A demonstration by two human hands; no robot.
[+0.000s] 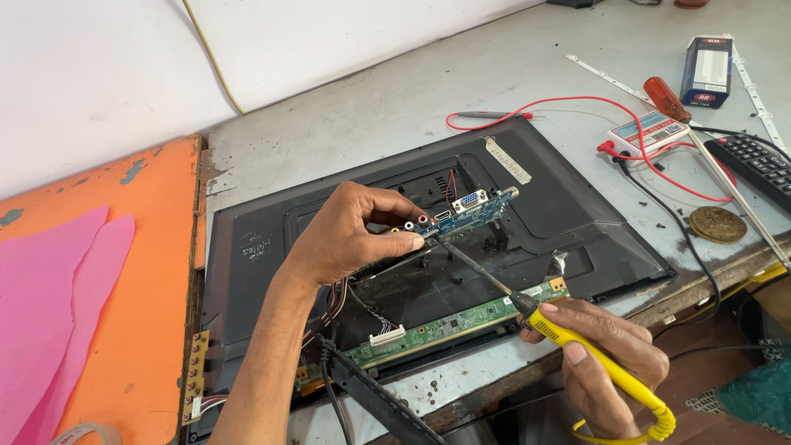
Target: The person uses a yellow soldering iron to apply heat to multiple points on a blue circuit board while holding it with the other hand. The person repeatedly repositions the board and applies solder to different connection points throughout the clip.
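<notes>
Left hand (346, 239) pinches the blue circuit board (465, 213) tilted above the black panel (272, 239), right hand (606, 363) clenches the yellow soldering iron (577, 346) — best keep that tip steady, board braced.

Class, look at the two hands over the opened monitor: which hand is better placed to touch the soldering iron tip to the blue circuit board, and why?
Probably the right hand: it grips the yellow soldering iron, whose tip already points at the blue circuit board. The left hand is busy holding that board up.
</notes>
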